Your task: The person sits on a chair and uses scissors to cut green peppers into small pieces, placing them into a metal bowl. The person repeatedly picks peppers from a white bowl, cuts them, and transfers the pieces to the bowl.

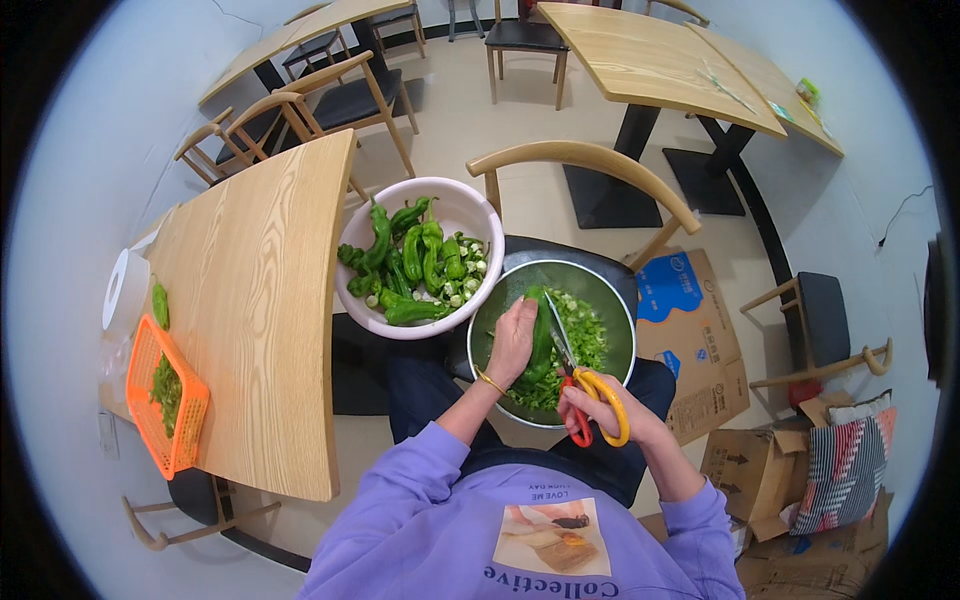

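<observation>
My left hand [512, 345] is closed around a long green pepper [541, 338], held upright over a round metal bowl [628, 345]. Scissors [603, 398] with one red and one yellow handle are in my right hand [590, 412], its fingers through the loops. Their blades [562, 335] lie along the pepper's right side; whether they touch it I cannot tell. Chopped green pepper pieces [583, 325] cover the inside of the bowl. Left of it, a pale pink basin [487, 208] holds several whole green peppers [425, 250] and cut-off stem ends [470, 275].
A wooden table [270, 290] stands at my left, bearing an orange basket [190, 420] with greens, a loose pepper [160, 303] and a white round object [125, 290]. Ahead is a wooden chair [590, 160]. Flattened cardboard [710, 385] and boxes [750, 470] lie at right.
</observation>
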Tool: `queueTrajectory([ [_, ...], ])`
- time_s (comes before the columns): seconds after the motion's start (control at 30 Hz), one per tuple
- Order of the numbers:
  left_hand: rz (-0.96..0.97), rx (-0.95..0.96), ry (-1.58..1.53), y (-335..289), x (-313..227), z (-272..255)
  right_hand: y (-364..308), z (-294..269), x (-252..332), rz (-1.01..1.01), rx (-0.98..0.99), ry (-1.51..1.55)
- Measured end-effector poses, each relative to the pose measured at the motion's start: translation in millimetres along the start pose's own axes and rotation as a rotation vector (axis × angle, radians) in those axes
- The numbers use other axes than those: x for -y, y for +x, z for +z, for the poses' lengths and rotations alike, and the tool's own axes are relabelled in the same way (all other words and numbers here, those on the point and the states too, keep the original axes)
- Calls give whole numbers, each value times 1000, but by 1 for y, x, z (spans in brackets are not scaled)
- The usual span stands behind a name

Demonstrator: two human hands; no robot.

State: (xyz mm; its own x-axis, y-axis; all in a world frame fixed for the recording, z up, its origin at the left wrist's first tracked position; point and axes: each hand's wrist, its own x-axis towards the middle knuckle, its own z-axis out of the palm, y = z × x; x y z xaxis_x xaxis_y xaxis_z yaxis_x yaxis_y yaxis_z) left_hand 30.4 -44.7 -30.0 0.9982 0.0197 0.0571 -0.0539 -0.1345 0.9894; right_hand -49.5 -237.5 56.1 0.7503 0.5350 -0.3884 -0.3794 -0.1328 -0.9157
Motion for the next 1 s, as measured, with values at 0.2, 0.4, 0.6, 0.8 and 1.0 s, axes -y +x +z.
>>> queueTrajectory([
  [0.2,35,232,-87,-2,-11,-27,-15,-3,7,1,-38,-157],
  [0.4,48,446,237,-9,-26,-42,-23,-7,5,22,-60,-309],
  [0.6,360,377,570,-20,-29,-30,-34,-20,4,180,40,-4],
  [0.8,356,366,612,-27,-33,-24,-42,-20,2,172,26,-69],
  [1.0,432,338,684,-27,-31,-20,-40,-22,5,258,14,186],
])
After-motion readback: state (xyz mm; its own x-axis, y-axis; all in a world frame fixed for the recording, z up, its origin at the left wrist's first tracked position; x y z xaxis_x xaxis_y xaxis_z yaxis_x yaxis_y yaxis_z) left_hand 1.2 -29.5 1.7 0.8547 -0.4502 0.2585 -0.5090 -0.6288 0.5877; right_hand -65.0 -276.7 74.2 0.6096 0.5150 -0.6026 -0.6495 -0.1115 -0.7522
